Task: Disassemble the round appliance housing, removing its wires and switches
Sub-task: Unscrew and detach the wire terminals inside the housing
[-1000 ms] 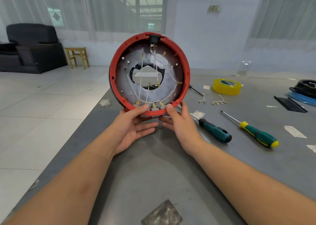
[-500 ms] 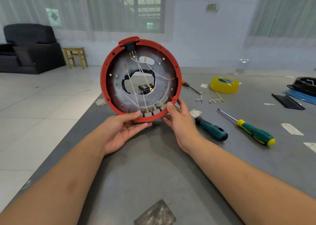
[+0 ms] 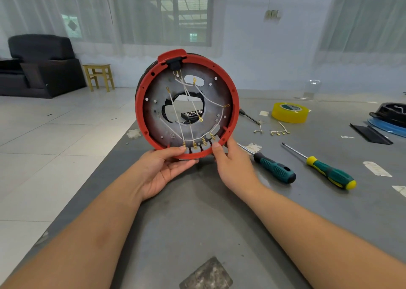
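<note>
red housing (image 3: 140,113) has rolled leftward between my left hand (image 3: 162,170) and right hand (image 3: 232,165), both gripping its lower rim; wires (image 3: 189,104) now face me for pulling.

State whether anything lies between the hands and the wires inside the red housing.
Nothing visible does. Both the left hand and right hand hold the housing at its lower rim, and the white wires lie exposed on its open face.

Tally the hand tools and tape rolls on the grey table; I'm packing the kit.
Green-handled screwdrivers: 2 (dark-tipped handle, yellow-tipped handle)
Thin black-handled screwdriver: 1
Yellow tape roll: 1
Total: 4
</note>
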Tool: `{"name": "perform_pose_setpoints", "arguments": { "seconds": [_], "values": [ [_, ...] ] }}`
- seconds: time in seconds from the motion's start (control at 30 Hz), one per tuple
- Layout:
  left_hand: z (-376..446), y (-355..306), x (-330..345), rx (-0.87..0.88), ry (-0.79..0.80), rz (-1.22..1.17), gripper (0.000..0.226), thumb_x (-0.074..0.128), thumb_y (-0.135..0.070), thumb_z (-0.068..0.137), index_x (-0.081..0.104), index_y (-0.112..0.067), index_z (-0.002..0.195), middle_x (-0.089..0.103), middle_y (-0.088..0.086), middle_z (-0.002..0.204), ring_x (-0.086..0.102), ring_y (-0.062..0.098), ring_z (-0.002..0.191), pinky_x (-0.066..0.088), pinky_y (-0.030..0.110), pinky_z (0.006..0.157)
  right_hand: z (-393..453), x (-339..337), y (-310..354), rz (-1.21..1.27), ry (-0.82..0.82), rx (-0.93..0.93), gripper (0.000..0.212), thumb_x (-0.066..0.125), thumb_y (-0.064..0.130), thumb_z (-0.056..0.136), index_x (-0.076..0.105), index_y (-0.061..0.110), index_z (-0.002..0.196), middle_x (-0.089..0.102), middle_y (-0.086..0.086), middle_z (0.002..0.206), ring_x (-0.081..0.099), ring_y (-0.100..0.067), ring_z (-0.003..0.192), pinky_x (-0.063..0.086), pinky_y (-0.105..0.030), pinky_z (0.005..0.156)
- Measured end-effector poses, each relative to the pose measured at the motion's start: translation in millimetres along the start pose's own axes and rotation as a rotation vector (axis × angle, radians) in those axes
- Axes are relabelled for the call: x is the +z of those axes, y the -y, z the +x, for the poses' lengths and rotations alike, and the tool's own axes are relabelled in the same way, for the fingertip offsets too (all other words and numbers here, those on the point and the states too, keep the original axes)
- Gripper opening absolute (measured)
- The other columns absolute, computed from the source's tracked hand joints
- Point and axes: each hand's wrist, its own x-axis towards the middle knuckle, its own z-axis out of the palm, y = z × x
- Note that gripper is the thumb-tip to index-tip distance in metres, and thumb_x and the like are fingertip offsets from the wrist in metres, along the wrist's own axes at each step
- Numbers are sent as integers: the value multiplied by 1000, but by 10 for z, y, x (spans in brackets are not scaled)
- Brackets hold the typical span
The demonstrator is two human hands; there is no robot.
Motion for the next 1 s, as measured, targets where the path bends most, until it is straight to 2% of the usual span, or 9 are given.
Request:
{"name": "perform_pose_setpoints", "arguments": {
  "seconds": [0.07,0.17,0.23,0.3,0.43,0.6,0.67,0.83,1.0],
  "values": [
    [5,2,-13,29,-19,-33,51,76,2,76,64,15,123,72,33,116,75,45,105,66,39,76,-79,-68,23,-161,43,-129,43,45,39,104,39,38,147,64,13,127,60,-12,111,49,-37,97],
    [35,10,-31,71,-60,-78,38,71,6,87,62,15,123,74,31,114,76,42,104,66,39,76,-157,-217,-7,-552,78,-213,56,48,39,102,31,31,155,53,3,149,55,-20,129,49,-42,101],
    [53,9,-44,84,-84,-95,34,69,8,90,63,14,122,75,30,114,77,39,103,66,40,75,-181,-364,-33,-880,-87,-349,46,55,36,98,55,23,142,57,0,146,59,-27,125,52,-41,94],
    [55,9,-43,87,-91,-102,41,74,7,82,63,14,121,75,30,114,77,40,102,66,40,74,-198,-551,-89,-1051,-220,-422,30,63,29,91,72,20,118,66,-3,133,65,-32,111,49,-42,86],
    [39,-5,-38,84,-72,-90,63,80,2,70,60,12,129,74,30,115,76,42,105,66,42,75,-224,-923,-256,-1240,-162,-268,28,60,36,92,74,21,112,68,-2,118,64,-32,102,46,-41,83],
    [46,-1,-28,59,-32,-72,63,81,-2,75,59,10,134,72,30,120,75,42,108,66,42,76,-216,-1025,-340,-1110,1,-38,42,45,55,98,60,32,129,60,4,112,59,-20,106,45,-31,69],
    [48,-2,-23,49,-19,-66,60,81,-4,79,59,9,134,72,31,121,74,43,110,65,43,78,-183,-1001,-347,-1050,21,4,42,46,55,98,59,30,129,58,1,111,57,-22,109,46,-33,72],
    [50,-7,-14,43,-10,-69,60,82,-14,81,60,4,134,71,31,124,72,45,113,64,47,84,-114,-999,-406,-979,80,62,37,42,45,104,62,21,124,56,-5,111,57,-27,108,41,-34,76],
    [36,-19,5,60,-25,-128,61,85,-22,77,64,1,129,70,32,125,72,46,113,65,46,81,-109,-978,-418,-833,32,56,33,40,41,106,64,19,110,50,-1,94,58,-30,100,35,-34,72]
  ]
}}
